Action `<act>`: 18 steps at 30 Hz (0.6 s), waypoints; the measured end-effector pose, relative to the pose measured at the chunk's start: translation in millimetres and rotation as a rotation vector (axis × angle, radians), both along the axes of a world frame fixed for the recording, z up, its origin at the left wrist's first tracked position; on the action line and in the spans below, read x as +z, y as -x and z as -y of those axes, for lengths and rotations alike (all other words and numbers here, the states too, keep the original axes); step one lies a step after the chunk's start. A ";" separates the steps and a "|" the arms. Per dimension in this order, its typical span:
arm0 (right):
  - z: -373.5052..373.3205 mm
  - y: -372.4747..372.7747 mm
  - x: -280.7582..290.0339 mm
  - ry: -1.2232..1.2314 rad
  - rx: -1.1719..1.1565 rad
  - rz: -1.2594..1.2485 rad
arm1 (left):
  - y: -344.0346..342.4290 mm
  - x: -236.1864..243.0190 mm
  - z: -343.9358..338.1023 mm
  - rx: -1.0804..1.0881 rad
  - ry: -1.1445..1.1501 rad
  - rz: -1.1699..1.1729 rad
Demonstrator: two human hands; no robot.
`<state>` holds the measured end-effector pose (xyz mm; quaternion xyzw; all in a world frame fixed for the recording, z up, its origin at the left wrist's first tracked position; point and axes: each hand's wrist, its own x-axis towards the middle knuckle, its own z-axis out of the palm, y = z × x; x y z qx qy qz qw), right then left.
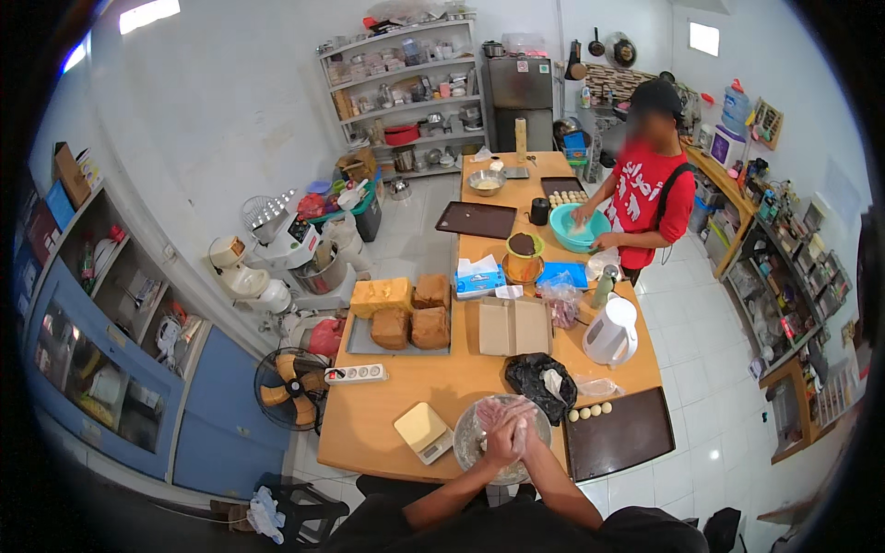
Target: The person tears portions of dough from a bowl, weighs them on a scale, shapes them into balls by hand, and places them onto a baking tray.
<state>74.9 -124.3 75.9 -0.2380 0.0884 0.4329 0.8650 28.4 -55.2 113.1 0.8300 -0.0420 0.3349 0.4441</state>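
Observation:
My left hand (501,441) and my right hand (524,429) are pressed together over a steel bowl (466,418), with pale, thin plastic around the fingers; whatever they hold is hidden. A scale with a pale yellow block (419,426) stands left of the bowl. Right of it lies a dark tray (622,442) with several small dough balls (588,413) along its upper left. A black plastic bag (533,392) lies just behind the bowl.
Bread loaves (389,325) on a tray, an open box (498,327), power strip (355,373) and white kettle (608,336) sit on the table (387,415). Farther back, a person (659,203) works at a turquoise bowl (576,238). A fan (289,392) stands at the left.

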 end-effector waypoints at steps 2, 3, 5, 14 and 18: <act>1.2 -0.8 1.2 -0.157 0.012 -0.031 | -3.9 4.8 0.6 -0.128 -0.064 0.060; 1.3 0.6 12.3 0.185 0.013 0.113 | -12.2 8.9 -3.0 0.022 0.209 0.032; -3.9 -6.5 -17.7 -0.033 0.002 0.179 | -10.4 13.8 6.2 0.019 0.350 0.039; -0.8 -23.6 -25.0 -0.484 0.107 0.118 | -12.5 4.8 16.1 0.164 -0.038 0.085; -1.6 -9.2 27.7 -0.058 0.015 0.254 | -22.3 17.1 -4.8 0.153 0.085 0.057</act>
